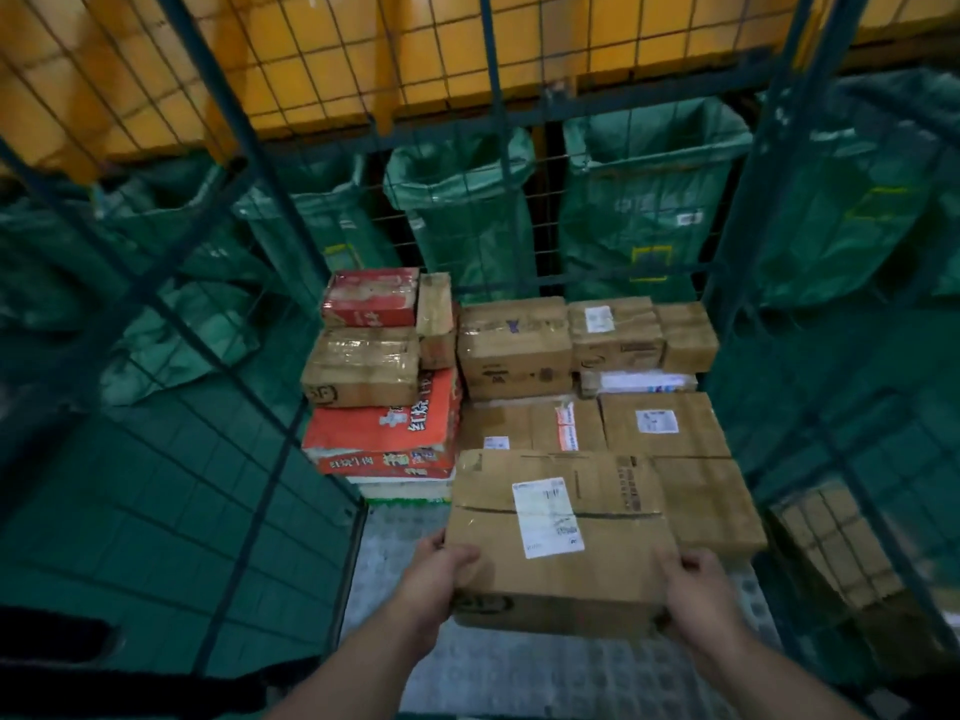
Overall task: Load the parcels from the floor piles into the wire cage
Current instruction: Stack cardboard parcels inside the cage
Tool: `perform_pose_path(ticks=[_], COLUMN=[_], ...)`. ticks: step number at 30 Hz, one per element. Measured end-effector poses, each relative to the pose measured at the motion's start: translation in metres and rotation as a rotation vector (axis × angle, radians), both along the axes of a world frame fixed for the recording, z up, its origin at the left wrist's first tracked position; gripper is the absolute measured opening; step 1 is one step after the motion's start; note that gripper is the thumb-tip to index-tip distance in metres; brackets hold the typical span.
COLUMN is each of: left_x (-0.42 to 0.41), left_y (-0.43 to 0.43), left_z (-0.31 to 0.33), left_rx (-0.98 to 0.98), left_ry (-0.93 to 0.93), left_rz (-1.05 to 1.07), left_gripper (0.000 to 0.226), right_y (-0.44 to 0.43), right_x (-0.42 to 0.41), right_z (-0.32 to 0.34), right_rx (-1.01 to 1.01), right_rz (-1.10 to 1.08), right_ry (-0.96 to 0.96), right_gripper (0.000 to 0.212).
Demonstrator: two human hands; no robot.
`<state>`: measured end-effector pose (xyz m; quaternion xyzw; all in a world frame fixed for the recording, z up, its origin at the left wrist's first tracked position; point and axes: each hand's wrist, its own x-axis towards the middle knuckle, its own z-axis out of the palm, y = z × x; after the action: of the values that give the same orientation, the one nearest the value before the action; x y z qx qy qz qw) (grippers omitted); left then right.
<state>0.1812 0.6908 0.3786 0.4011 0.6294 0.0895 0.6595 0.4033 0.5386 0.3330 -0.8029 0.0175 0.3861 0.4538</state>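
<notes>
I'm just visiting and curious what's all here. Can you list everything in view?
Held box: one, brown with a white label, at the cage front.
Brown boxes: about nine, stacked at the cage's back.
Red boxes: two, in the left stack.
Cage: one, green wire, around the boxes.
Sacks: several, green, behind the cage.
Panels: count unclear, yellow, above the sacks.
Left hand: grips the held box's near left corner.
Right hand: grips its near right corner.
</notes>
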Motion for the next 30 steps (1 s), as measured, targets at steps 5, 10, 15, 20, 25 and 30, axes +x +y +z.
perform_pose_path(ticks=[5, 10, 15, 20, 25, 30], left_x=[0.015, 0.028, 0.036, 0.034, 0.021, -0.017], left_y=[0.053, 0.114, 0.174, 0.231, 0.265, 0.294], left_z=[0.012, 0.013, -0.001, -0.022, -0.041, -0.037], left_rx=[0.065, 0.056, 0.019, -0.06, -0.022, 0.058], left_ry=[-0.047, -0.09, -0.131, -0.148, -0.105, -0.055], left_rz=[0.042, 0.025, 0.012, 0.003, 0.082, 0.22], left_gripper=[0.036, 0.051, 0.052, 0.032, 0.047, 0.049], right_y=[0.063, 0.131, 0.189, 0.236, 0.268, 0.313], right_x=[0.027, 0.045, 0.05, 0.039, 0.02, -0.011], right_z=[-0.002, 0.021, 0.027, 0.015, -0.008, -0.021], right_rx=[0.047, 0.14, 0.129, 0.095, 0.045, 0.094], right_rz=[0.056, 0.041, 0.022, 0.029, 0.107, 0.279], right_ry=[-0.041, -0.127, -0.122, -0.185, -0.162, -0.027], right_gripper=[0.025, 0.015, 0.014, 0.023, 0.024, 0.041])
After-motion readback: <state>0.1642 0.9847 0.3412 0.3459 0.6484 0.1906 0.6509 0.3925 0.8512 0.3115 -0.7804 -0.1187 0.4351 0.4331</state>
